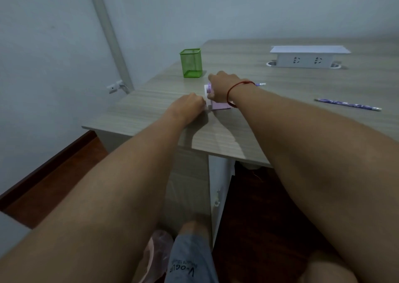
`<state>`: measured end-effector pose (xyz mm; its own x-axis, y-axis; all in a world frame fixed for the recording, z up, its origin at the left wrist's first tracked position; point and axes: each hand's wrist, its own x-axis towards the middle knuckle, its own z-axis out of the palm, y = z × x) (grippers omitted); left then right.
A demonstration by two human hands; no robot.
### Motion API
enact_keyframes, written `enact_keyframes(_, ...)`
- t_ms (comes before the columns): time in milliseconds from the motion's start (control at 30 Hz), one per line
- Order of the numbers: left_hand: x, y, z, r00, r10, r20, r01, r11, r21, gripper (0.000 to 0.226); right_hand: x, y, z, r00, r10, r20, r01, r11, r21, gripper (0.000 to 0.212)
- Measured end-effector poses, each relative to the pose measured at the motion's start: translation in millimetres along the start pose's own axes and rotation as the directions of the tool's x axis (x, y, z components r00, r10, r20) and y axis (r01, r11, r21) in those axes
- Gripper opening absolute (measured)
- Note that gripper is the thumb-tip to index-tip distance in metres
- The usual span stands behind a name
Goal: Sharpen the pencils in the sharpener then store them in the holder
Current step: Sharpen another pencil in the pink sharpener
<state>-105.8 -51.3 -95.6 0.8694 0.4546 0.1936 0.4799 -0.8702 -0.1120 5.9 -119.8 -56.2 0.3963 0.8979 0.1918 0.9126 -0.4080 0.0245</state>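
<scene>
Pointing left into sharpener (219, 106), pencil (260, 84) horiz., R hand (222, 86) atop

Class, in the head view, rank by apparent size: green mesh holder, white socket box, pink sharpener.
1. white socket box
2. green mesh holder
3. pink sharpener, partly hidden under the right hand, so less sure.

Pale grey-blue walls (216, 6), dark reddish wood floor (47, 196), light wood-grain desk (291, 131) with a white power-socket box (306, 60) far right.
</scene>
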Motion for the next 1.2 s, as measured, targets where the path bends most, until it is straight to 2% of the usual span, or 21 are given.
enact_keyframes(300, 28.5, -13.2, 10.3, 0.997, 0.044, 0.062, -0.053, 0.986, 0.155, 0.027, 3.3, 3.8, 7.8, 0.999, -0.027, -0.025, 0.028, 0.999, 0.032, 0.044)
enact_keyframes(400, 37.5, -14.4, 3.1, 0.999, -0.005, 0.045, 0.000, 0.994, 0.110, 0.029, 2.9, 5.6, 10.5, 0.998, -0.038, -0.045, 0.039, 0.999, 0.029, 0.044)
enact_keyframes(600, 58.4, -30.7, -21.2, 0.990, 0.109, -0.088, -0.090, 0.978, 0.190, 0.021, 4.8, 6.7, 9.9, 0.999, -0.022, -0.039, 0.024, 0.999, 0.033, 0.045)
enact_keyframes(767, 56.7, -30.2, -25.8, 0.979, 0.129, -0.159, -0.093, 0.971, 0.220, 0.024, 3.0, 5.1, 6.2, 1.000, -0.011, -0.026, 0.011, 1.000, 0.010, 0.046)
enact_keyframes(1033, 43.7, -25.9, -38.1, 0.951, 0.131, -0.279, -0.091, 0.984, 0.150, 0.024, -1.1, 2.8, 0.0, 1.000, 0.010, -0.007, -0.010, 1.000, 0.017, 0.051)
enact_keyframes(1200, 24.0, -19.4, -40.0, 0.944, 0.118, -0.307, -0.097, 0.992, 0.084, 0.024, 0.9, 0.8, -0.9, 1.000, 0.026, 0.005, -0.026, 1.000, 0.008, 0.054)
